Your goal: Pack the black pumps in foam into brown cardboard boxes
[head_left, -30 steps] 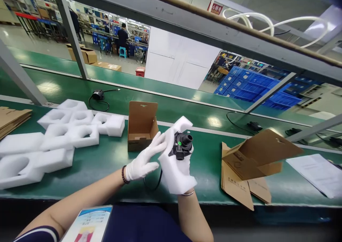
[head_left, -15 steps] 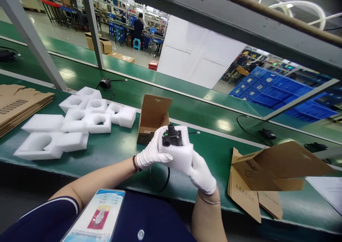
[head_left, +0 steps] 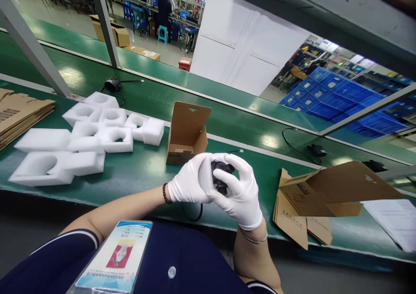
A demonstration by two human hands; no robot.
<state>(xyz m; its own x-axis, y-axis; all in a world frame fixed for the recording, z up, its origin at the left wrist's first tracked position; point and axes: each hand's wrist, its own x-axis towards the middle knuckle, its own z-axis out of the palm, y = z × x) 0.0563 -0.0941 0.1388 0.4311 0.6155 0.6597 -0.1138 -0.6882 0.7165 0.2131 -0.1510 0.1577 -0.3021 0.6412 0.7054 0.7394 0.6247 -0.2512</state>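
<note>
From the head camera, it's all happening above the near edge of the green bench [head_left: 146,172]! The left hand [head_left: 191,181] is wrapped around a white foam piece [head_left: 205,176], gripping its side, while the right hand [head_left: 242,190] has its fingers curled over the black device [head_left: 221,166], closed on it. And there's the device, up against the foam between the two gloves; how deeply it sits is hidden by the fingers.

So how far along? Device and foam are together in hand, it seems, but both are outside the open box [head_left: 190,127], which is standing formed just beyond, lid up. Over on the left lie more cut foam blocks [head_left: 85,144] and a stack of flat cardboard [head_left: 24,116]; on the right, a carton [head_left: 313,194] is only partly folded, by the look of it.
</note>
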